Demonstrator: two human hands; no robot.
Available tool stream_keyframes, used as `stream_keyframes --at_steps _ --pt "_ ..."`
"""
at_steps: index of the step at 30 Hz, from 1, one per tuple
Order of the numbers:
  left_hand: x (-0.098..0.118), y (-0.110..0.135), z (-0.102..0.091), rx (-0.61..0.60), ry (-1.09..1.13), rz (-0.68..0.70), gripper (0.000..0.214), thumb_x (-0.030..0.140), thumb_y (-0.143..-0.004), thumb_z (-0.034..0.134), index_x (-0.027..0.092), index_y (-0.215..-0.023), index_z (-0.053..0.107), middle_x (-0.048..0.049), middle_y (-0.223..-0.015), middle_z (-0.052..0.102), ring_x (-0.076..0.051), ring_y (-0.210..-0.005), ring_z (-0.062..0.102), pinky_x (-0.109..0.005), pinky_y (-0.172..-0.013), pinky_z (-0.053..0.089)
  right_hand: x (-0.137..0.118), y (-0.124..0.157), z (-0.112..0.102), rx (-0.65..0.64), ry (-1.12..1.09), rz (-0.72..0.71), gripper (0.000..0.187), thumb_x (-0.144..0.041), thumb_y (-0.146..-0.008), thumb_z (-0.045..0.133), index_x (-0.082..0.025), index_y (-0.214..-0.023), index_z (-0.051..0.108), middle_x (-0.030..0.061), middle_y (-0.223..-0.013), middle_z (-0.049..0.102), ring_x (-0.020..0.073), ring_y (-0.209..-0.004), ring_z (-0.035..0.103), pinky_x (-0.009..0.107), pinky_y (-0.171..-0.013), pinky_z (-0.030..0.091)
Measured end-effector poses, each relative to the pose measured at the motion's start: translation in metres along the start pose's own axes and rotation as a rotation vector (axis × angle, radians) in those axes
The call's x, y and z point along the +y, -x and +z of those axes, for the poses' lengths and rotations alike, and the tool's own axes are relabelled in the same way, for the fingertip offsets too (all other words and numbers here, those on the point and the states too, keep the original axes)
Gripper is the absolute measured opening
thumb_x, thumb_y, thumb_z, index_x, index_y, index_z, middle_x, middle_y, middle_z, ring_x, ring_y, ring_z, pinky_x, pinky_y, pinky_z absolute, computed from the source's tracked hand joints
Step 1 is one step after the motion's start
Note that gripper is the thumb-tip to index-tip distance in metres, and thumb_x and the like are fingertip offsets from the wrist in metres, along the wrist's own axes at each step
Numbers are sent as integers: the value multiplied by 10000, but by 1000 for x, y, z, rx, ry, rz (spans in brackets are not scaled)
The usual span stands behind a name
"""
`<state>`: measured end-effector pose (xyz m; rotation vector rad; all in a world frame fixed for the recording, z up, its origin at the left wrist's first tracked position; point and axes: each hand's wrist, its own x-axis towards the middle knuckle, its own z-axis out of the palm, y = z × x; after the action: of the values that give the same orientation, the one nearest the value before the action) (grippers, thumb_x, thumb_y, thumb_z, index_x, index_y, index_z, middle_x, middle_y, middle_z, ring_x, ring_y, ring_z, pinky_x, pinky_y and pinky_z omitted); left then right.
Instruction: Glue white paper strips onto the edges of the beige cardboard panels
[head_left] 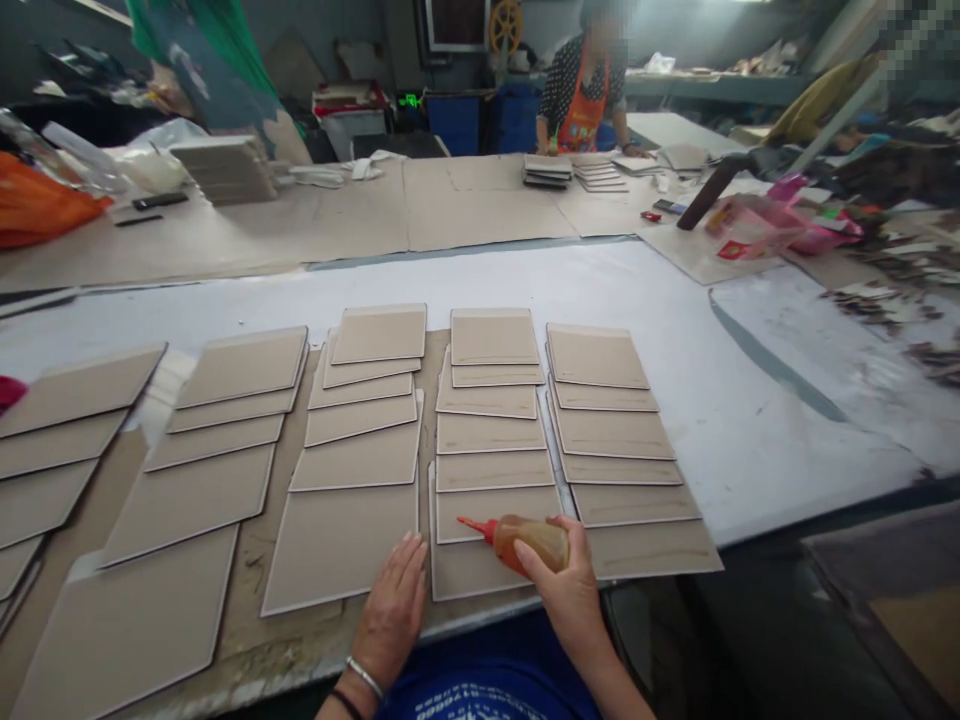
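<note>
In my right hand (pixel 559 575) is a squeeze bottle (pixel 534 543) of amber liquid, probably glue, tilted with its red nozzle pointing left. The nozzle tip is over the front panels of a column of overlapping beige panels (pixel 495 470); whether it touches cannot be made out. My left hand (pixel 394 590) lies flat, fingers stretched, at the lower right corner of the front panel (pixel 341 545) in the column to the left. Thin brownish streaks mark panels in the column under the bottle and in the right column (pixel 630 500).
More overlapping panels (pixel 202 450) fan out to the left. White sheeting (pixel 652 290) covers the table beyond. At the back are a panel stack (pixel 225 170), pink plastic bags (pixel 780 220), scraps (pixel 892 270) and a person in an orange apron (pixel 585 105). Another person (pixel 217 70) stands back left.
</note>
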<state>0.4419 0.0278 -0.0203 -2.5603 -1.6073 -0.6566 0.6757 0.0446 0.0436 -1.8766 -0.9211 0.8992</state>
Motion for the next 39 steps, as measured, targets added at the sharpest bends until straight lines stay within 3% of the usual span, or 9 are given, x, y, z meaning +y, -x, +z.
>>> stream_keyframes --at_steps 9,17,21,26,33,39 --pt "-29 -12 18 -73 209 170 533 106 -837 368 178 -1357 278 -101 -1227 556 -224 -1177 469 -418 -917 478 -5 37 24 154 126 -7 440 -375 -660 653 -221 -1027 466 42 -1011 506 210 -940 517 350 -853 424" --pt "-37 -7 27 -94 278 202 564 87 -819 364 179 -1366 262 -96 -1267 526 -234 -1199 444 -435 -934 455 -11 56 42 219 228 -21 403 -348 -668 643 -222 -1010 470 41 -1011 489 215 -958 497 360 -864 413" --pt "-40 -7 27 -85 267 236 543 65 -801 358 165 -1334 328 -92 -1251 541 -228 -1184 460 -413 -932 457 -11 59 46 250 250 -32 397 -336 -679 636 -223 -1018 463 43 -1010 484 214 -955 497 364 -861 414" --pt "-42 -9 25 -65 224 266 500 80 -788 372 148 -1283 400 -89 -1226 561 -223 -1163 480 -388 -928 459 -9 55 40 343 314 -66 417 -373 -672 637 -219 -1022 471 43 -1002 483 223 -963 497 379 -881 393" --pt "-47 -10 26 -76 223 297 523 97 -784 376 171 -1302 376 -77 -1215 571 -213 -1153 489 -373 -926 457 -10 48 24 430 338 -16 433 -423 -672 630 -213 -1016 472 47 -991 470 226 -928 512 365 -846 409" --pt "-47 -9 30 -18 225 311 547 96 -787 369 162 -1329 338 -84 -1190 586 -217 -1126 507 -369 -908 458 -8 38 3 517 354 -4 437 -434 -655 628 -205 -997 478 57 -984 472 235 -915 514 373 -836 410"
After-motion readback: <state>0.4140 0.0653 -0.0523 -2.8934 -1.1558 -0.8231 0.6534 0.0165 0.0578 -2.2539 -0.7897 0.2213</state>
